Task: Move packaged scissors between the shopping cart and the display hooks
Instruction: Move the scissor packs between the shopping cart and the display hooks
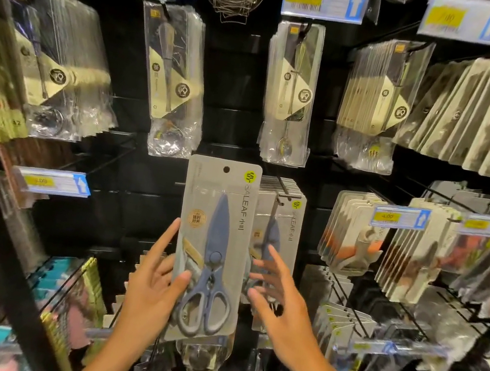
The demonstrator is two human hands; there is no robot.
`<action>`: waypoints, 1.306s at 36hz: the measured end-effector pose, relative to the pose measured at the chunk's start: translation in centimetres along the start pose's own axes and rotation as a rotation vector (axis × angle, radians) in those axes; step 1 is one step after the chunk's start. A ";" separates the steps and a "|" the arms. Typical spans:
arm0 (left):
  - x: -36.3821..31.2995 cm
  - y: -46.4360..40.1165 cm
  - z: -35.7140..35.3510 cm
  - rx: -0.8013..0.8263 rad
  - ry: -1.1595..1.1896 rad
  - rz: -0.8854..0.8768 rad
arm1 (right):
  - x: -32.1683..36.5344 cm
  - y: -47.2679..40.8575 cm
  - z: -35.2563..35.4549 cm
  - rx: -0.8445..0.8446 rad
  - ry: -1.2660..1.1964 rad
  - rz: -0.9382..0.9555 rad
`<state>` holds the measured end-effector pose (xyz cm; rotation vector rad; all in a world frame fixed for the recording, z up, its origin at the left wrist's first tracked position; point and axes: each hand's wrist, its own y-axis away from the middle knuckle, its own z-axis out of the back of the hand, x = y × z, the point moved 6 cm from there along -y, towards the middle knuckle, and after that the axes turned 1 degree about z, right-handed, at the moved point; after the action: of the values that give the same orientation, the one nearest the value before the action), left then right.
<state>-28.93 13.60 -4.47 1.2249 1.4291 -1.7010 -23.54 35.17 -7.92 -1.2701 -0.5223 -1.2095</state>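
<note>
Left hand (153, 292) pinching scissors pack (212, 250) upright; right hand (279, 306) spread just beside it

We see both forearms reaching up from below. Left hand (158, 280): index finger straight and raised, thumb across the front of the pack (213, 244), pinching it. Right hand (280, 300): fingers spread and loosely bent, beside the pack, gripping nothing.
</note>
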 end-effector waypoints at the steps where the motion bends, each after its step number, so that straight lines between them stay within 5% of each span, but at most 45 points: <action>1: 0.0 0.0 -0.3 0.008 0.001 -0.001 | 0.5 -0.1 -0.4 0.028 -0.014 0.003; 47: 4.5 -2.5 -8.7 0.327 -0.137 0.110 | -4.2 0.8 5.9 -0.151 0.060 -0.120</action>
<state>-30.58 23.13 -7.48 1.2997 1.0111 -1.9531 -22.56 42.01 -10.14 -1.3402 -0.4762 -1.4051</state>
